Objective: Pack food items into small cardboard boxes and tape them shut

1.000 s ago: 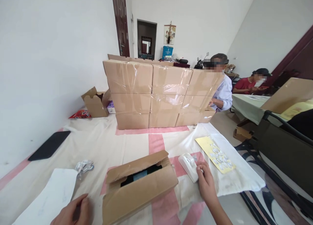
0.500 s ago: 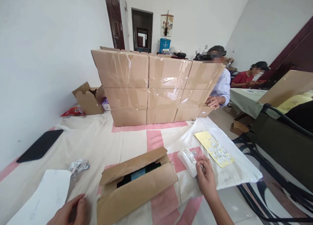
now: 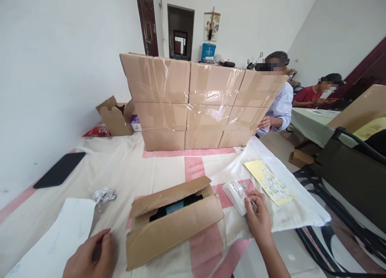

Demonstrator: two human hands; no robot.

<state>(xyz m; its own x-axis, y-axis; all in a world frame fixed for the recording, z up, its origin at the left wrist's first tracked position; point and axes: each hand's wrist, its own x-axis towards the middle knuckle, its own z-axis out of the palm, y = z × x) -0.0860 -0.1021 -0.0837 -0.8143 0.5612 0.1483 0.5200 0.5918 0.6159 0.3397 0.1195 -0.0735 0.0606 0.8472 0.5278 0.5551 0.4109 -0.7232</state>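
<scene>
My right hand [image 3: 259, 215] has its fingers closed at the near right end of a white tape dispenser [image 3: 234, 197]. Whether a strip of tape lies between the fingertips is too small to make out. At the lower left, my left hand [image 3: 92, 254] rests loosely curled, thumb and forefinger a little apart, with nothing visible in it. A white sheet of paper [image 3: 64, 229] lies beside that hand. Between my hands stands a long cardboard box [image 3: 175, 231], its flap partly raised over dark and blue contents. A yellow sheet with small white pieces [image 3: 269, 183] lies right of the dispenser.
A wall of taped cartons [image 3: 205, 105] stands across the table's far side. A person [image 3: 279, 105] is behind its right end. A black phone-like slab [image 3: 60, 170], small white tags [image 3: 104, 195] and an open carton [image 3: 116, 119] lie left. A chair [image 3: 350, 177] stands right.
My view has shifted slightly, so everything sits farther right and higher. A small carton under the other person's hand at the stack's right end no longer shows. My right hand stays at the tape dispenser.
</scene>
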